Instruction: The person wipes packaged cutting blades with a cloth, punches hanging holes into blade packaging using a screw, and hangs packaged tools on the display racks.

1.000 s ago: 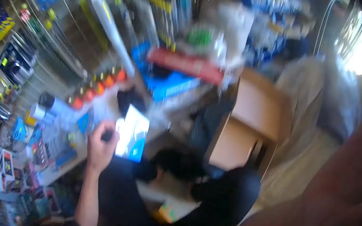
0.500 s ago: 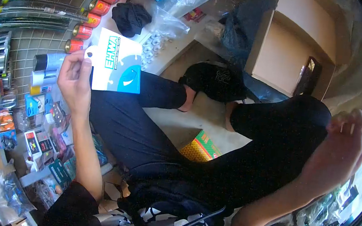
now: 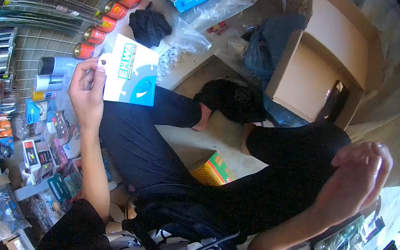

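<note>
A white and blue card marked EHWA [image 3: 133, 76] is pinched at its left edge between the thumb and fingers of my left hand [image 3: 88, 90], above my thigh. My right hand [image 3: 354, 181] is raised over my other knee, its fingers bent and drawn together; whether anything small is between them cannot be made out. Between my legs on the floor stands a green and yellow box [image 3: 215, 170]. A black cap-like item [image 3: 233, 99] lies by my feet.
An open cardboard box [image 3: 302, 78] with a dark item inside sits at upper right. Orange cans [image 3: 94, 35] line the left beside a wire rack [image 3: 33, 45]. Packaged goods [image 3: 44, 155] crowd the lower left. A black bag [image 3: 150, 25] lies behind the card.
The view swung down toward my lap, then steadied. Over the last half second, my right hand moved inward and lower, its fingers closing up. The card stays in my left hand.
</note>
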Available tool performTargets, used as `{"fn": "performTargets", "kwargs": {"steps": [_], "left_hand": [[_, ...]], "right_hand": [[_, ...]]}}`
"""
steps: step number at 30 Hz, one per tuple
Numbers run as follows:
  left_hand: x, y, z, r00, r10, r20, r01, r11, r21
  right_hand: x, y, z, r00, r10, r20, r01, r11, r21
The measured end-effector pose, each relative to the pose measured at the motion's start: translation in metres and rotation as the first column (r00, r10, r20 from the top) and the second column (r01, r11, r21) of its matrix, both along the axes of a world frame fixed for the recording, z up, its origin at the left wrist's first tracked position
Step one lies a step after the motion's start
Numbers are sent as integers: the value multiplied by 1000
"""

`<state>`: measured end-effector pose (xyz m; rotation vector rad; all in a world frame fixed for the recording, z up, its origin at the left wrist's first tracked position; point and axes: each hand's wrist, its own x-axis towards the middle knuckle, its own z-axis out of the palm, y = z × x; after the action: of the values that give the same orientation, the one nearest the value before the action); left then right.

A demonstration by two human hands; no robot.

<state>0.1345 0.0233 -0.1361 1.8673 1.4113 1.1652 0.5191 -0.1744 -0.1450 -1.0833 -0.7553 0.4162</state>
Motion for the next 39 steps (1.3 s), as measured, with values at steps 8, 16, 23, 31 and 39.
{"fn": "performTargets", "kwargs": {"steps": [8, 16, 23, 31, 39], "left_hand": [[8, 4, 19, 957, -226, 180, 256, 952, -165], [138, 34, 77, 661, -621, 421, 689, 725, -12], [169, 66, 96, 559, -576, 596, 690, 722, 49], [155, 78, 70, 621, -544, 564, 701, 708, -89], [175, 78, 70, 692, -543, 476, 667, 733, -133]], "right_hand": [[-15, 10, 20, 998, 37, -44, -44, 987, -157], [-47, 88, 98, 747, 161, 646, 72, 945, -319], [-15, 108, 72, 896, 418, 150, -348, 872, -345], [-11, 103, 63, 921, 286, 262, -197, 926, -321], [1, 104, 64, 909, 320, 266, -222, 914, -341]]}}
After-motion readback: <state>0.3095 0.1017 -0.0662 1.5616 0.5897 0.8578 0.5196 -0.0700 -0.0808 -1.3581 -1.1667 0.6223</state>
